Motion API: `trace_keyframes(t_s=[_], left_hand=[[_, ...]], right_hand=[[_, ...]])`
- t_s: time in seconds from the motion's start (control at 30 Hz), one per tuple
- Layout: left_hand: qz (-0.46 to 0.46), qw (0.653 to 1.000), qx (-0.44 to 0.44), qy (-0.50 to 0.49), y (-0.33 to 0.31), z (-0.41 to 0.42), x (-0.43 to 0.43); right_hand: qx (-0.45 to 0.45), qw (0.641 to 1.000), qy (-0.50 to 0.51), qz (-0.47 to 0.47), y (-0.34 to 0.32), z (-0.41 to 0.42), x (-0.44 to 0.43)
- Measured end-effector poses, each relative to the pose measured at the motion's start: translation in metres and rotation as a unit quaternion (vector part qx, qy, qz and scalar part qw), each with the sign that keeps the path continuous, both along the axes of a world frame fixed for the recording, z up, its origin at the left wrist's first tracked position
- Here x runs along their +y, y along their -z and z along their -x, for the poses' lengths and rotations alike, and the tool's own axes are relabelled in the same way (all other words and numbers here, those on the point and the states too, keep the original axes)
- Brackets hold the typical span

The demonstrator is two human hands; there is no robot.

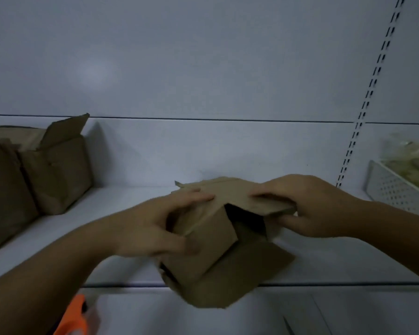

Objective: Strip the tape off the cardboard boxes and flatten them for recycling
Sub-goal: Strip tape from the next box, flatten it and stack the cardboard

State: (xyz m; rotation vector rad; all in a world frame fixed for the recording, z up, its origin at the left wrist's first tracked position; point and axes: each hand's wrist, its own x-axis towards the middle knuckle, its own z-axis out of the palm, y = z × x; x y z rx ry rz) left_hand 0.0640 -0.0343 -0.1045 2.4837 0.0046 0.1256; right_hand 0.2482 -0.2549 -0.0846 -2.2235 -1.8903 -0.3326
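Note:
A small brown cardboard box (218, 259) sits partly collapsed at the front edge of a white shelf (111, 213), its flaps open and its dark inside showing. My left hand (155, 226) grips the box's left side, thumb on top and fingers wrapped around the wall. My right hand (310, 204) holds the upper right flap, fingers on top and thumb beneath it. One lower flap hangs past the shelf's front edge. No tape is visible on this box.
More brown cardboard boxes (56, 170) stand at the shelf's left end, one with a raised flap. A white perforated basket (392, 187) holding pale bagged goods sits at the far right. An orange object (75, 315) lies below the shelf edge at the lower left. A slotted upright (370, 93) runs up the back wall.

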Motion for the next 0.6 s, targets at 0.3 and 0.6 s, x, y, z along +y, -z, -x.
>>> trace_keyframes(t_s=[0.3,0.6], left_hand=[[-0.183,0.955,-0.126,-0.194,0.010,0.010,0.004],[-0.194,0.946,-0.108,-0.238,0.029,0.009,0.006]], right_hand=[[0.019,0.999,0.048,0.016,-0.027,0.006,0.047],[0.084,0.993,0.033,0.080,-0.043,0.018,0.068]])
